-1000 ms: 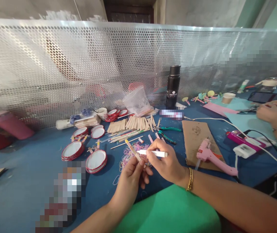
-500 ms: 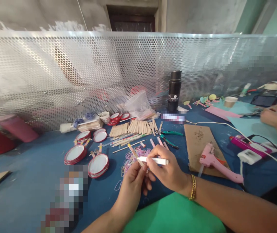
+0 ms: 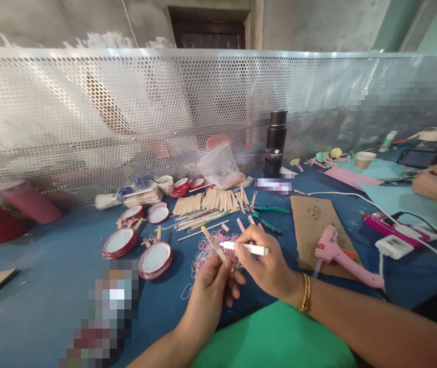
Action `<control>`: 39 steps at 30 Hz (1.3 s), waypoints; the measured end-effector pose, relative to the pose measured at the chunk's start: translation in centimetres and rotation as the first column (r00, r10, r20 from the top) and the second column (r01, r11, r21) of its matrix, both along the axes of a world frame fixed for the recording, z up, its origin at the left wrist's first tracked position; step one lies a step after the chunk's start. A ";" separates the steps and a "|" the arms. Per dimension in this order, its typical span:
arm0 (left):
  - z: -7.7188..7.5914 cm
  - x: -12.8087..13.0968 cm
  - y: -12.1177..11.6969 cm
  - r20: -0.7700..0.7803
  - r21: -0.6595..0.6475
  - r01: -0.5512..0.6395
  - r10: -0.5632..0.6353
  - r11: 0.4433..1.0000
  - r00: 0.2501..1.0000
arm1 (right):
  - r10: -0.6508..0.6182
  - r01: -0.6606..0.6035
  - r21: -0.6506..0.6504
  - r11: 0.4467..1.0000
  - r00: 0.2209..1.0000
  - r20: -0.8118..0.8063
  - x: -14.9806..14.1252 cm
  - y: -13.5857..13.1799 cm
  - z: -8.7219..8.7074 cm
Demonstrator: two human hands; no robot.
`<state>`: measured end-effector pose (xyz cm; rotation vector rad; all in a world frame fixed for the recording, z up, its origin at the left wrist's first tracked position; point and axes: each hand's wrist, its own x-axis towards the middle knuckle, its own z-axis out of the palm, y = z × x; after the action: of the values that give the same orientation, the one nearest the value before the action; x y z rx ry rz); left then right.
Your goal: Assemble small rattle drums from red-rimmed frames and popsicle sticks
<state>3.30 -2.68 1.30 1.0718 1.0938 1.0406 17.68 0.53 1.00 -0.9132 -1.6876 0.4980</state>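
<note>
- Left grip [image 3: 212,278], in the head view, pinches a yellow-ended wooden stick [image 3: 208,237] between thumb and fingers; the stick slants up and leftward.
- Right grip [image 3: 262,263] is closed around a white marker [image 3: 258,250], its tip pointing left at the stick; whether the two touch, I cannot tell.
- Beneath and behind the held stick, a heap of elastic bands [image 3: 202,252] lies on the blue surface [image 3: 61,255].
- Farther back, loose sticks [image 3: 220,199] lie in a row, with green-handled pliers [image 3: 275,210] to their right.
- Red-rimmed discs [image 3: 155,258] sit stacked to the left.
- Rightward, a pink glue gun [image 3: 331,249] rests on cardboard [image 3: 305,217].
</note>
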 end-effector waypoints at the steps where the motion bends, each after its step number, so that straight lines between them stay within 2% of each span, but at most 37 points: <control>1: 0.0 0.0 0.0 -0.004 0.002 0.001 -0.001 1.000 1.000 | 0.006 -0.006 0.002 1.000 1.000 0.003 0.0 0.0 0.0; 4: 0.0 0.0 0.0 -0.016 0.014 0.011 -0.011 1.000 1.000 | 0.036 -0.036 0.015 0.999 0.999 0.025 -0.1 0.0 0.1; 9: 0.1 0.0 0.0 -0.011 0.008 -0.007 0.007 1.000 1.000 | -0.005 0.005 0.014 1.000 1.000 -0.007 0.0 -0.1 0.2; 13: 0.1 0.0 0.0 -0.024 0.017 0.001 0.000 1.000 1.000 | 0.037 -0.037 0.015 0.999 0.999 0.008 0.0 -0.1 0.1; 26: 0.0 0.0 0.1 -0.013 0.017 0.014 -0.013 1.000 1.000 | -0.006 0.006 0.020 1.000 1.000 0.001 0.0 0.0 0.2; 31: -0.1 -0.1 0.2 -0.025 0.033 0.028 -0.027 0.999 0.999 | 0.049 -0.049 0.017 0.999 0.999 0.021 0.0 0.0 0.2; 36: -0.2 0.0 0.2 -0.021 0.022 0.023 -0.023 0.999 1.000 | 0.012 -0.012 0.018 1.000 1.000 0.003 0.0 0.0 0.3; 39: -0.1 0.0 0.1 -0.036 0.028 0.032 -0.031 0.999 0.999 | 0.043 -0.043 0.011 0.999 0.999 0.018 0.1 0.0 0.4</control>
<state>3.34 -2.53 1.19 1.1313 1.0897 1.0182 17.76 0.50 1.37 -0.8769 -1.7276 0.5105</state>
